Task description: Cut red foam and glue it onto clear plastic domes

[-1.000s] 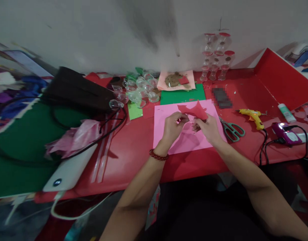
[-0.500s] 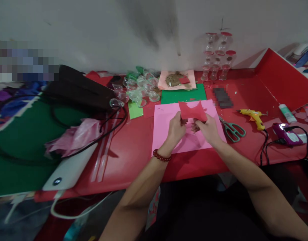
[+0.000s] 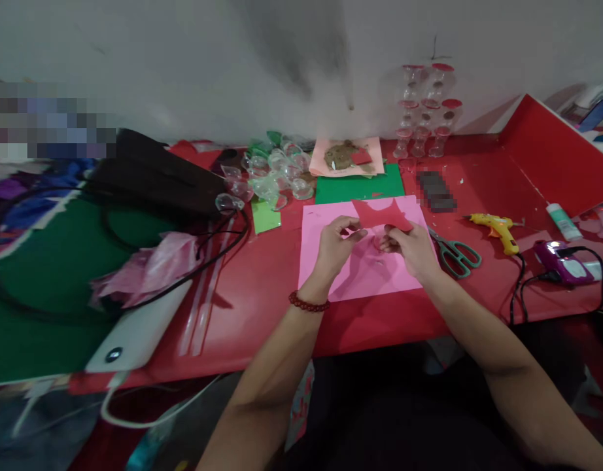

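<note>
A piece of red paper (image 3: 380, 214) with curved cut-outs along its far edge is above the pink sheet (image 3: 316, 261). My right hand (image 3: 412, 245) pinches it at its near right corner. My left hand (image 3: 335, 242), with a beaded bracelet on the wrist, is just left of the paper, its thumb and fingers apart in a loose curve and nothing visible between them. A small reddish thing (image 3: 377, 243) shows by my right fingertips; I cannot make out what it is. Just right of the pink sheet lie green-handled scissors (image 3: 458, 256).
A yellow glue gun (image 3: 498, 229), a purple power box (image 3: 566, 261) and a glue bottle (image 3: 563, 221) lie at right. Clear plastic cup pieces (image 3: 279, 170) are piled behind, with stacked ones (image 3: 424, 111) by the wall. A white device (image 3: 139, 333) and black cable (image 3: 218, 255) are left.
My left hand has let go of the red paper's left side and moved slightly left, its fingers parting. The paper stays in my right hand, shifted a little right.
</note>
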Tool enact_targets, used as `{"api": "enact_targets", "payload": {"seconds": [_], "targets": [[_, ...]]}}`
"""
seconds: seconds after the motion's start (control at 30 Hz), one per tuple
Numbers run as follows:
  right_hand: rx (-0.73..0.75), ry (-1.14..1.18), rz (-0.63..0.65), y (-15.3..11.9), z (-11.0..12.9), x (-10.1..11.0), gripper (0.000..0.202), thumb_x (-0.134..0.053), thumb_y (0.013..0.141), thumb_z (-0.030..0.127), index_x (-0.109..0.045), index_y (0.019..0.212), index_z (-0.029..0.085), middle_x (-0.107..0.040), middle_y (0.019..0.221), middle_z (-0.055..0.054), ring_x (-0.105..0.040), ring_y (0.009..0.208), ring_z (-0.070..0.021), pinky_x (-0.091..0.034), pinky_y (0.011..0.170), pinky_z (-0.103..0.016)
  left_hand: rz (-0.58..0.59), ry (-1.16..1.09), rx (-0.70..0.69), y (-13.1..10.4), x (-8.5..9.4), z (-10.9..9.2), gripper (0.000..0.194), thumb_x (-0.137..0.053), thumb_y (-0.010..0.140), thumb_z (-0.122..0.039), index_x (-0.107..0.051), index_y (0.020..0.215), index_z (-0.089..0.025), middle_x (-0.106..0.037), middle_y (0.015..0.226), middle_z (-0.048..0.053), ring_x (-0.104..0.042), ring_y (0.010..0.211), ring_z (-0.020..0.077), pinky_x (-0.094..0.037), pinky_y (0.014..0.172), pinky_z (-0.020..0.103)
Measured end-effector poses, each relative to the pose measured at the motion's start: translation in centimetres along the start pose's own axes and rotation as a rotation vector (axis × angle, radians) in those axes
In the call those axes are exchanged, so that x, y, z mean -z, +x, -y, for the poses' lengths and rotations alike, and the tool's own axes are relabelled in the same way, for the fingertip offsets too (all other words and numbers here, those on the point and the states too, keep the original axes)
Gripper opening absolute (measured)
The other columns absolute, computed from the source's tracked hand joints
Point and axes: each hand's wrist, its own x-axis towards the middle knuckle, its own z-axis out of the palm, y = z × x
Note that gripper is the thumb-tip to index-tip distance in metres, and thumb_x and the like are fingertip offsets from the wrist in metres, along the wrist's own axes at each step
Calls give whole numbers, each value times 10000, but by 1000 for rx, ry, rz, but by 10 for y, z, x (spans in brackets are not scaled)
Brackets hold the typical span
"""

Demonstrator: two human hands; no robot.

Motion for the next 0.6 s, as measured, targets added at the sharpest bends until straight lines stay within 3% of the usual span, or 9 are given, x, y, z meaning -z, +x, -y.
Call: {"api": "enact_targets", "payload": {"seconds": [0.23, 0.37, 0.5, 0.6], "targets": [[-39, -50, 86, 3, 2, 6, 155, -733, 621, 280, -666, 686, 157, -666, 544, -12, -603, 468, -123, -474, 464, -229, 98, 122, -156, -2, -1, -9, 90, -672, 813, -183, -755, 808, -215, -709, 843, 41, -633, 819, 176, -514, 790, 329], [-64, 0, 62, 10, 7, 12, 139, -721, 652, 248, -629, 596, 160, -615, 489, 10, -514, 399, -74, -379, 406, -196, 76, -32, -63, -4, -3, -7, 158, -663, 803, -215, -736, 943, -208, -725, 932, 40, -649, 814, 153, -515, 761, 294], [-139, 142, 43, 16, 10, 18, 64, -715, 682, 198, -680, 689, 145, -617, 507, 17, -493, 415, -49, -352, 406, -164, -32, -88, 117, -8, -6, -9, 201, -626, 857, -366, -688, 811, -180, -680, 724, 25, -648, 728, 162, -520, 741, 304], [-182, 227, 37, 19, 8, 18, 58, -718, 697, 188, -681, 721, 151, -613, 520, 29, -487, 424, -37, -357, 412, -145, -7, 1, 96, -10, -9, -11, 274, -668, 830, -420, -709, 974, -190, -742, 1075, 93, -668, 1055, 233, -517, 933, 387]]}}
